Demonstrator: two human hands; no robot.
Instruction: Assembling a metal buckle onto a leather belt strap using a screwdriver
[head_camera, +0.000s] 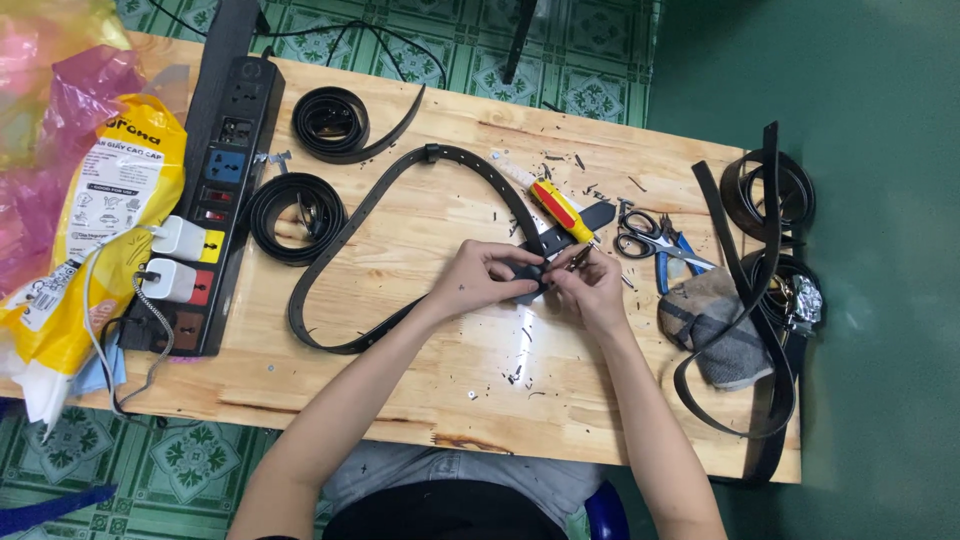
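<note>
A long black belt (330, 250) lies in a loop across the wooden table (420, 390). My left hand (483, 275) grips the belt's end near the table's middle. My right hand (590, 282) meets it there, pinching the same belt end, with a thin metal tool sticking up between its fingers. A red and yellow screwdriver (560, 210) lies just behind both hands, resting over the belt.
Two coiled black belts (295, 215) (335, 122) lie at the back left beside a black power strip (215, 190) with white chargers. Scissors (640, 238), blue-handled pliers (680, 262), a grey cloth (722, 325) and more belts (770, 190) sit at the right. A yellow bag (90, 230) fills the left edge.
</note>
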